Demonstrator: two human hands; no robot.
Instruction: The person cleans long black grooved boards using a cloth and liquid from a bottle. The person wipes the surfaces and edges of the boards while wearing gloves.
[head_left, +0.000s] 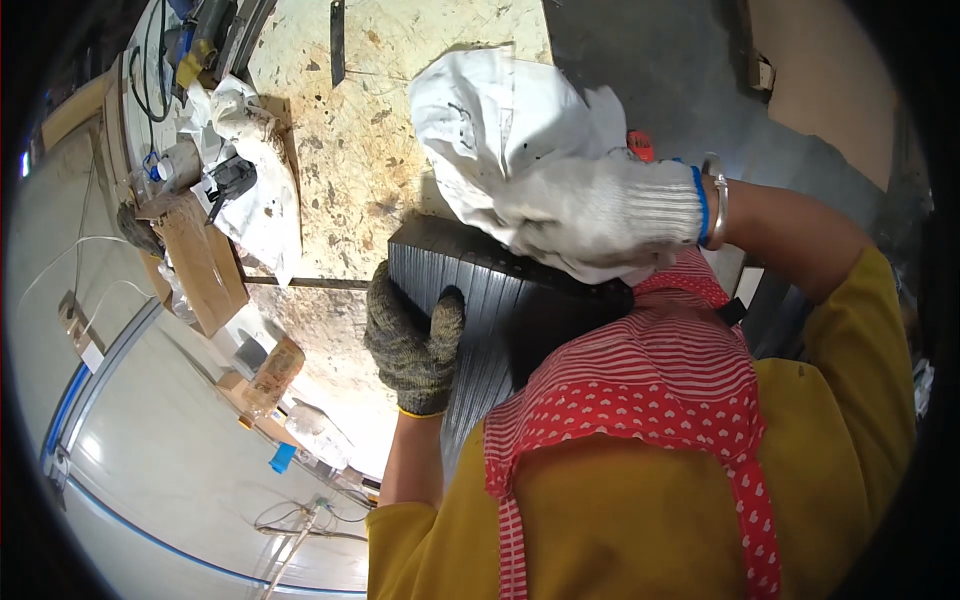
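Note:
A dark stack of long, ridged black strips [470, 275] lies on the worktable in front of me, partly covered by my body. My left hand [415, 345], in a dark grey knit glove with a yellow cuff, grips the left side of the stack, fingers and thumb spread over its edge. My right hand [600, 215] wears a white knit glove with a blue cuff. Bunched in it is a white cloth [500, 120] with dark smudges, held against the stack's far edge. The right fingertips are hidden by the cloth and glove.
The stained worktable [330, 180] carries a flat dark metal strip [338, 45] at the back. On the left are a dirty white cloth [265, 190], a black clamp-like item [232, 178] and an open cardboard box [205, 260]. A red object [640, 145] shows beyond my right hand.

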